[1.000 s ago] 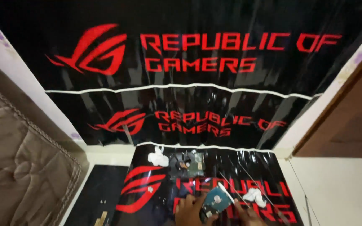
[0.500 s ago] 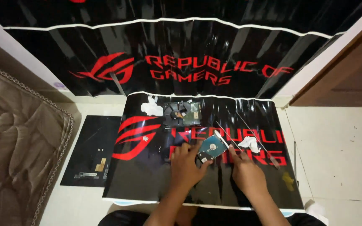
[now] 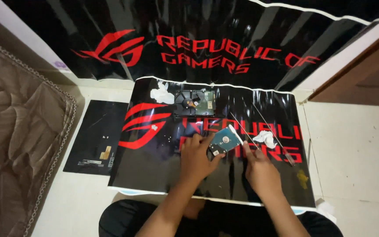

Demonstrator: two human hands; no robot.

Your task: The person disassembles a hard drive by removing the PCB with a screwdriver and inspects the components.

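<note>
- One small hard drive (image 3: 224,141), blue-green board up, lies mid-mat (image 3: 154,166); the left hand (image 3: 196,158) pinches its near edge with curled fingers.
- Beside the drive, the right hand (image 3: 259,171) is loosely closed; its contents cannot be told.
- Best to steady the drive flat, gripping edges only.
- Beyond the drive sits a larger drive (image 3: 194,102); tissue (image 3: 265,138) lies to its right.

One head-worn view is given, taken from above and tilted steeply down and forward. The glossy black floor mat with red markings (image 3: 154,171) is seen at arm's length, and the white tiled floor (image 3: 356,149) is included around it.
</note>
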